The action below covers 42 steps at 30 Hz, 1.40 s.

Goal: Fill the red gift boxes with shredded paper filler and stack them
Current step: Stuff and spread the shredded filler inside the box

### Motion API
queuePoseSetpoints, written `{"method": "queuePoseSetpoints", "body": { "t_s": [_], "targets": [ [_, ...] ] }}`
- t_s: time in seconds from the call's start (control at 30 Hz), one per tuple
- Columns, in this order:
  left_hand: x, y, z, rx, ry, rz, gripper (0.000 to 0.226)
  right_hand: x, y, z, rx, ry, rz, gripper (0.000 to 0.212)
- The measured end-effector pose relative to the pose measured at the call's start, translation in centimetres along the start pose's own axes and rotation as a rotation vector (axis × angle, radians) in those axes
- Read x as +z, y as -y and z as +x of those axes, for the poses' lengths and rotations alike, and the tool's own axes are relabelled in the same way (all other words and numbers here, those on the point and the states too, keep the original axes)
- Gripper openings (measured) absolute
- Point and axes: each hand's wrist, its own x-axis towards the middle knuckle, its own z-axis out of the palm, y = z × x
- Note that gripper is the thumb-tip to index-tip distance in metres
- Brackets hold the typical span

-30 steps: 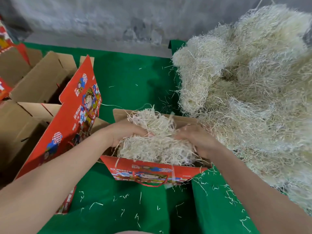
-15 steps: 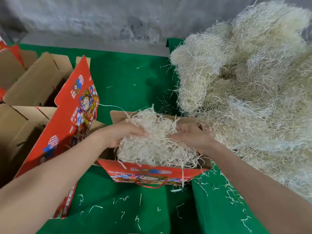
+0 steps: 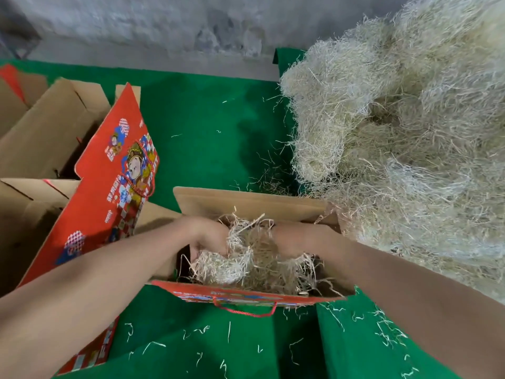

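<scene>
Down inside red gift box (image 3: 246, 294): my left hand (image 3: 210, 237), right hand (image 3: 291, 239) press filler (image 3: 218, 269); fingers buried, grip unreadable. Best push evenly into corners, below rim.

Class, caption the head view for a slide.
Left hand and right hand press filler into the red gift box.

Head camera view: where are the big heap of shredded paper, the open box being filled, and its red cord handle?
shredded paper heap (image 3: 410, 138): head view, middle of the heap.
open red box (image 3: 246, 202): head view, brown far flap.
red cord handle (image 3: 247, 313): head view, bottom of the loop.
</scene>
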Motion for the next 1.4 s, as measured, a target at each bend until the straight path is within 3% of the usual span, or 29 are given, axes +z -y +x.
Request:
{"method": "queuePoseSetpoints", "body": {
  "t_s": [0.03,0.13,0.2,0.3,0.4,0.47,0.57,0.67,0.7,0.77,0.83,0.9,0.97,1.03,1.13,1.2,1.27,1.33,1.4],
  "targets": [
    [0.2,0.0,0.7,-0.044,0.023,0.029,0.039,0.3,0.2,0.8,-0.015,0.043,-0.047,0.028],
    [0.9,0.3,2.6,-0.112,0.017,-0.015,0.047,1.2,-0.2,3.2,-0.004,0.175,-0.178,0.019],
    [1.3,0.4,3.6,-0.14,0.017,-0.066,0.049,1.3,-0.3,4.0,0.018,0.255,-0.22,0.027],
    [1.5,0.8,4.3,-0.132,0.089,-0.268,0.06,2.1,-0.1,5.3,-0.05,0.392,-0.273,0.027],
    [0.9,1.6,4.1,-0.122,0.146,-0.542,0.068,3.0,0.0,6.5,-0.084,0.411,-0.222,0.037],
    [0.8,2.4,3.9,-0.123,0.133,-0.61,0.061,2.7,-0.2,6.5,-0.099,0.375,-0.227,0.031],
    [1.0,2.9,3.2,-0.139,0.016,-0.33,0.048,2.1,-0.2,5.6,-0.059,0.351,-0.186,0.03],
    [1.9,2.3,2.6,-0.064,-0.14,0.227,0.019,1.5,1.4,3.9,-0.013,0.122,-0.305,0.031],
    [2.0,2.1,2.4,-0.023,-0.21,0.317,0.015,1.4,2.1,3.7,-0.024,0.067,-0.367,0.034],
    [2.0,1.8,2.6,0.079,-0.293,0.398,0.026,1.7,3.2,3.9,-0.134,0.039,-0.379,0.042],
    [2.4,1.8,3.4,0.213,-0.19,0.421,0.023,2.2,3.9,4.9,-0.237,0.119,-0.242,0.057],
    [3.6,2.5,5.0,0.203,0.034,0.463,0.011,3.0,4.0,5.7,-0.249,0.262,-0.254,0.065],
    [5.3,3.3,6.2,-0.03,0.152,0.596,0.044,4.2,3.4,6.3,-0.2,0.364,-0.381,0.053],
    [5.6,4.2,6.6,-0.11,0.202,0.727,0.055,5.2,2.7,6.6,-0.115,0.418,-0.426,0.047],
    [4.5,4.2,6.0,-0.069,0.358,0.863,0.045,5.7,1.8,6.3,-0.14,0.495,-0.52,0.047],
    [4.2,3.8,5.2,-0.042,0.359,0.888,0.035,5.4,1.5,6.2,-0.197,0.495,-0.526,0.043],
    [4.1,3.7,4.9,0.069,0.141,0.743,0.02,4.6,1.8,6.0,-0.272,0.399,-0.41,0.041],
    [4.1,3.6,5.4,0.253,-0.137,0.663,0.021,3.8,2.5,5.9,-0.295,0.17,-0.215,0.04],
    [4.2,3.9,5.6,0.338,-0.168,0.772,0.024,3.3,3.2,6.1,-0.262,-0.053,-0.159,0.029]
  ]
}}
